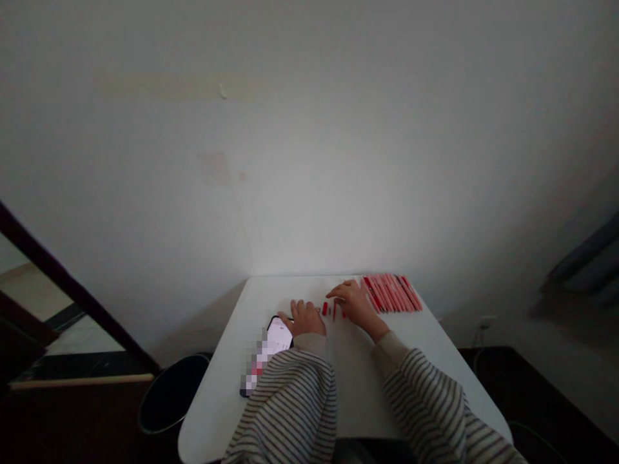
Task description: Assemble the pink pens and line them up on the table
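Note:
My left hand (305, 319) lies palm down on the white table, fingers spread, by the top end of a phone (275, 341) with a lit screen. Just right of it are small red pieces: a short block (325, 309) and a thin red stick (334, 310). My right hand (356, 304) reaches over these pieces from the right, its fingers stretched out leftwards close above the stick. Whether a fingertip touches the stick is too small to tell. Beside the right hand lies a row of slim red and pink pen-like sticks (394, 294), side by side.
The white table (358, 386) stands against a pale wall (309, 161). A dark round bin (175, 393) is on the floor at its left. On the right, a wall socket (485, 321) with a cable sits low, and grey cloth (587, 264) hangs at the edge of view.

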Demonstrator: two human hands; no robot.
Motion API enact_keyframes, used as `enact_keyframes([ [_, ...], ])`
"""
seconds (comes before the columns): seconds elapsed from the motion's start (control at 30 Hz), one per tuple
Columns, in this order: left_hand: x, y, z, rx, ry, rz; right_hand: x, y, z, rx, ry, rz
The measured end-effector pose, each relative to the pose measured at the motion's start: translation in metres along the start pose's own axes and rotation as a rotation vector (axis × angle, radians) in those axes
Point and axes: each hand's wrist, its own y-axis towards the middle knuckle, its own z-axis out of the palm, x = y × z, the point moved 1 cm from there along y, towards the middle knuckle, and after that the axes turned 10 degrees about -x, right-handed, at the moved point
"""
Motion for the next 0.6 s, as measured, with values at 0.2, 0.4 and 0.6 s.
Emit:
enact_keyframes([
  [0.2, 0.005, -0.005, 0.008, 0.089, 0.052, 0.008, -0.038, -0.021, -0.013, -0.12, -0.121, 0.063],
  [0.4, 0.008, -0.009, 0.017, 0.078, 0.06, 0.041, -0.064, -0.044, -0.024, -0.199, -0.213, 0.098],
  [0.6, 0.01, -0.008, 0.021, 0.053, 0.07, 0.051, -0.06, -0.055, -0.023, -0.211, -0.27, 0.095],
])
